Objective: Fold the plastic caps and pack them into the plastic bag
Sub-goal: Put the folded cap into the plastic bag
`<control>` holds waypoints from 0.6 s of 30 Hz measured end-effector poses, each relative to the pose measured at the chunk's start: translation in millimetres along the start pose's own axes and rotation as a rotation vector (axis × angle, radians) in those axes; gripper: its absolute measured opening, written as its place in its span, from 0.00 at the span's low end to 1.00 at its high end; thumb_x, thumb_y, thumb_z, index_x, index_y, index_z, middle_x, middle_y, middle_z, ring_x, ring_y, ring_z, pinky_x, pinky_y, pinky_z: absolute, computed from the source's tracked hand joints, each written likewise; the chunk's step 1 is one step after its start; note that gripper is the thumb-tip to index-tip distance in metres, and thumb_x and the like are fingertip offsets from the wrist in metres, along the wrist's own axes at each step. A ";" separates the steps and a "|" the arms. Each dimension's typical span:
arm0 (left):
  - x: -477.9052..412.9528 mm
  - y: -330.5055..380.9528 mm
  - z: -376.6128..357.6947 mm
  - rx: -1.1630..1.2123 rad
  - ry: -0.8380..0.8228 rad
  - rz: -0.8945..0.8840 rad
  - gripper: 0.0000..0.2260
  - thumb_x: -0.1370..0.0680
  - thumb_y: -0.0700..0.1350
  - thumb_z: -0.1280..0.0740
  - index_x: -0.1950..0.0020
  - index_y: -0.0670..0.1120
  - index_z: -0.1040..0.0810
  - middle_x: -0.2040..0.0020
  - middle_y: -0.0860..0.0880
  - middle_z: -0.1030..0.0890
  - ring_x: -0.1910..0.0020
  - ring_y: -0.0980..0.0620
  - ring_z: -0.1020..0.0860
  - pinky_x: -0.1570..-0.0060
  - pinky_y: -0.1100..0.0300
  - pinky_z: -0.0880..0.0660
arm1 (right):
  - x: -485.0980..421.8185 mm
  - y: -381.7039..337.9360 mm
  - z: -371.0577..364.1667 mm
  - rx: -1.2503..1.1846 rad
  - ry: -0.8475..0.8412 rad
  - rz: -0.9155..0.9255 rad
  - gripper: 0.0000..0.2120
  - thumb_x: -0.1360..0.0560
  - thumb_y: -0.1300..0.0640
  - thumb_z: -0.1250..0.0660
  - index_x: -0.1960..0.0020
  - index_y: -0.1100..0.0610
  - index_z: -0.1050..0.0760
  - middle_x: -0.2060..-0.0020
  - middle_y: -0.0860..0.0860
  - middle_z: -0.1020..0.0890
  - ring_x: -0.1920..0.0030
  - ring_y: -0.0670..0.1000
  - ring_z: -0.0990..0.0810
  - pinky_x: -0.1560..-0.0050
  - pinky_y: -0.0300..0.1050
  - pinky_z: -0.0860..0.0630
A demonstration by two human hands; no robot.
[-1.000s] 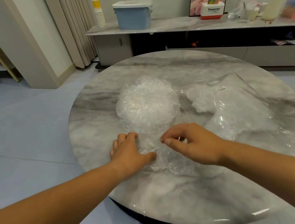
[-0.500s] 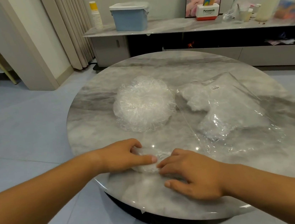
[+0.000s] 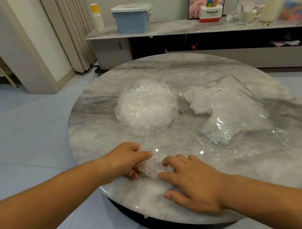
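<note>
A small crumpled clear plastic cap lies at the near edge of the round marble table. My left hand grips its left side, fingers curled round the film. My right hand rests on the table with its fingertips pressing the cap's right side. A round stack of clear caps sits mid-table beyond the hands. To its right lies a clear plastic bag with a barcode label and several folded caps inside.
Behind the table runs a low cabinet with a blue lidded box, a paper cup stack, a Panasonic box and clutter. Curtains hang at the back left. Grey floor surrounds the table.
The cap has been drawn from the stack toward the near edge and bunched smaller. My left hand has curled round it; my right hand has flattened beside it.
</note>
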State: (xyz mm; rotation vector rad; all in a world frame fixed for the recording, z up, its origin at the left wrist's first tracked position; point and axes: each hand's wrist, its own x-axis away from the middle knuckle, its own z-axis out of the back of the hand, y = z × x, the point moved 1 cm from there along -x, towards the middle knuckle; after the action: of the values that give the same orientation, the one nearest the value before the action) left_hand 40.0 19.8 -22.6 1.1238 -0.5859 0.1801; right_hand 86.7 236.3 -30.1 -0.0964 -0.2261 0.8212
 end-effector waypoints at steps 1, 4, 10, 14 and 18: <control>1.8 2.5 -1.7 0.098 -0.026 0.004 0.12 0.21 0.47 0.29 0.58 0.42 0.26 0.65 0.44 0.21 0.68 0.49 0.21 0.69 0.57 0.23 | -0.4 -1.0 -0.4 0.025 -0.004 0.002 0.26 0.20 0.35 0.51 0.28 0.46 0.34 0.30 0.49 0.37 0.36 0.53 0.34 0.38 0.52 0.34; 6.8 7.3 -7.0 0.270 -0.062 0.000 0.10 0.20 0.44 0.30 0.59 0.44 0.27 0.63 0.41 0.21 0.68 0.49 0.21 0.67 0.57 0.21 | -0.4 -2.8 0.1 0.058 0.003 -0.001 0.26 0.20 0.34 0.52 0.29 0.46 0.34 0.34 0.50 0.34 0.39 0.53 0.33 0.40 0.52 0.33; 13.6 8.7 -13.2 0.384 -0.132 -0.019 0.11 0.19 0.40 0.32 0.40 0.35 0.22 0.56 0.40 0.17 0.57 0.44 0.16 0.56 0.54 0.17 | 4.7 -1.1 -0.6 0.086 0.047 0.011 0.25 0.19 0.34 0.52 0.31 0.46 0.30 0.48 0.48 0.29 0.47 0.52 0.32 0.40 0.50 0.33; 15.4 6.3 -19.2 0.347 -0.166 0.001 0.11 0.19 0.35 0.35 0.37 0.39 0.22 0.45 0.41 0.15 0.47 0.40 0.15 0.46 0.49 0.18 | 16.3 1.9 5.0 0.092 0.069 0.010 0.26 0.19 0.35 0.52 0.35 0.48 0.26 0.46 0.47 0.25 0.42 0.52 0.30 0.33 0.50 0.37; 13.9 6.7 -23.7 0.322 -0.201 0.014 0.16 0.19 0.31 0.41 0.35 0.41 0.22 0.41 0.45 0.15 0.45 0.41 0.16 0.43 0.47 0.19 | 30.5 -1.9 7.2 0.091 0.116 0.014 0.18 0.20 0.42 0.46 0.44 0.50 0.23 0.45 0.47 0.23 0.45 0.53 0.27 0.41 0.50 0.30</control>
State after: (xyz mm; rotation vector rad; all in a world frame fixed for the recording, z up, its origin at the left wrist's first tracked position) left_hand 57.0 41.7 -17.1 1.4614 -0.7615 0.1784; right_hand 106.5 257.4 -17.8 -0.0597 -0.0786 0.8360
